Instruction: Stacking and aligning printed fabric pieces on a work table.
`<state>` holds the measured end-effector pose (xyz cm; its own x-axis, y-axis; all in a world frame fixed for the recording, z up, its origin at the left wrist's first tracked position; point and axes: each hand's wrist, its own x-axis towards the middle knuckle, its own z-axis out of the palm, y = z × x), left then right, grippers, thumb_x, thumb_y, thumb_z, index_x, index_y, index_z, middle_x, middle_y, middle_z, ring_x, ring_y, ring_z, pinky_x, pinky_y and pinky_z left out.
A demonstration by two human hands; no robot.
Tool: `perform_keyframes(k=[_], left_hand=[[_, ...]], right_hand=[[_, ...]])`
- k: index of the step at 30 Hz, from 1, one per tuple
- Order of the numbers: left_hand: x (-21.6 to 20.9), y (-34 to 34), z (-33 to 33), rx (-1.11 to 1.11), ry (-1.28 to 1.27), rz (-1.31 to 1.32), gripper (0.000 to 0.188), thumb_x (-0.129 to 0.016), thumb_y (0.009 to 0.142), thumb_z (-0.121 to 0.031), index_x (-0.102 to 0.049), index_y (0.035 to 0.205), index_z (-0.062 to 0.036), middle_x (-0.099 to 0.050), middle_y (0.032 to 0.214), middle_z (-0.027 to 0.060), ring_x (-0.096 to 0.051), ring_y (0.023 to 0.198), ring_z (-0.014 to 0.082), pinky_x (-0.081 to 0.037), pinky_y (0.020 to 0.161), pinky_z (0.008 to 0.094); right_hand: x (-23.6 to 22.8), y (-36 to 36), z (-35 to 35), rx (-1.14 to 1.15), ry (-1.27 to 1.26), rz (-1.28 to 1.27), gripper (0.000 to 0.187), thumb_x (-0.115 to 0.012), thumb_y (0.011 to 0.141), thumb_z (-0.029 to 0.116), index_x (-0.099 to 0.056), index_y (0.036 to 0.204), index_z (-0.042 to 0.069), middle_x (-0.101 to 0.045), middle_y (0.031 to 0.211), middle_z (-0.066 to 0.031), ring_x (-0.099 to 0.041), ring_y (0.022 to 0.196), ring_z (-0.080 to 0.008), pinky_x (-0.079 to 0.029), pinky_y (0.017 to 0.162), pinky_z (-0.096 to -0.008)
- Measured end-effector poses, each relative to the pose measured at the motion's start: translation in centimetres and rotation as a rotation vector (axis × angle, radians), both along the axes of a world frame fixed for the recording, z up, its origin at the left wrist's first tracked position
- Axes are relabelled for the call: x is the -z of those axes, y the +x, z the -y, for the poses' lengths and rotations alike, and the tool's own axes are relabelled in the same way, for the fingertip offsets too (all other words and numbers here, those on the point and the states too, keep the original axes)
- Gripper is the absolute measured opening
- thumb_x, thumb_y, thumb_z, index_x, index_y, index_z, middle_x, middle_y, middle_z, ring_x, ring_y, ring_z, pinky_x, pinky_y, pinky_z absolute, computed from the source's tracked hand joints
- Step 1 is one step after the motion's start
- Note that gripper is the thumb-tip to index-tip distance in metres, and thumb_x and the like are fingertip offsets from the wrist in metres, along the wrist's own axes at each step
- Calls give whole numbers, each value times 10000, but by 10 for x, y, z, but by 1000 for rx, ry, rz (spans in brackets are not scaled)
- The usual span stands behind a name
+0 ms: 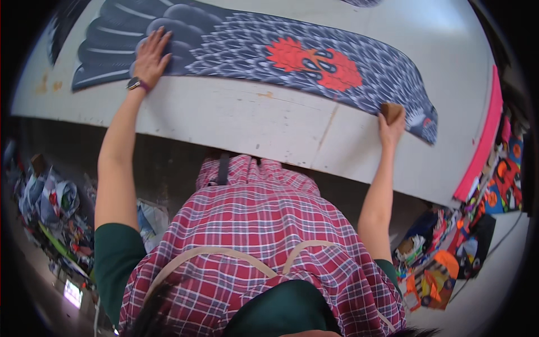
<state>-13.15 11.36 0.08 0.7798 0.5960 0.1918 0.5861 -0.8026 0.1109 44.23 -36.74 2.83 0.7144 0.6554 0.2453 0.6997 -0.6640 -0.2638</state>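
While flat: feathered grey kite (252, 50)

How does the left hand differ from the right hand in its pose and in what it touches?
The left hand lies flat with fingers spread on the grey feathered end of the bird-printed fabric; the right hand is closed around a small brown block. The left hand holds nothing, the right hand grips the block at the fabric's other end. The left wrist wears a watch; the right wrist is bare. Both rest at the fabric's near edge on the white table.
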Motion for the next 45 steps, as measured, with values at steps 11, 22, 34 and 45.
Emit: perform_keyframes(k=[11, 22, 34, 45], left_hand=[[1, 58, 46, -10, -13, -13, 590, -488, 949, -394, -325, 1496, -244, -251, 1582, 37, -259, 1441, 259, -209, 1149, 456], [-6, 55, 46, -37, 4, -59, 602, -480, 954, -408, -295, 1507, -257, -240, 1585, 26, -240, 1447, 252, -199, 1157, 458], [32, 49, 85, -58, -97, 1, 626, -560, 915, -296, -330, 1478, -146, -317, 1542, 84, -287, 1426, 281, -236, 1138, 504], [33, 87, 163, -155, -241, -58, 701, -527, 929, -404, -245, 1533, -187, -190, 1606, 61, -189, 1471, 265, -152, 1171, 502]], right_hand=[[-25, -319, -230, -587, 241, -273, 786, -741, 704, 134, -413, 1418, 112, -519, 1150, -182, -486, 1073, -371, -395, 922, -458], [5, -196, -136, -189, 51, -90, 798, -737, 778, 212, -343, 1463, 96, -459, 1195, -234, -455, 1112, -410, -389, 963, -492], [30, -169, -98, -93, 29, -97, 834, -737, 811, 325, -309, 1487, 91, -440, 1216, -247, -444, 1114, -412, -385, 970, -496], [29, -280, -159, -292, -23, -214, 878, -762, 777, 274, -290, 1499, 106, -390, 1268, -237, -431, 1118, -408, -384, 967, -492]])
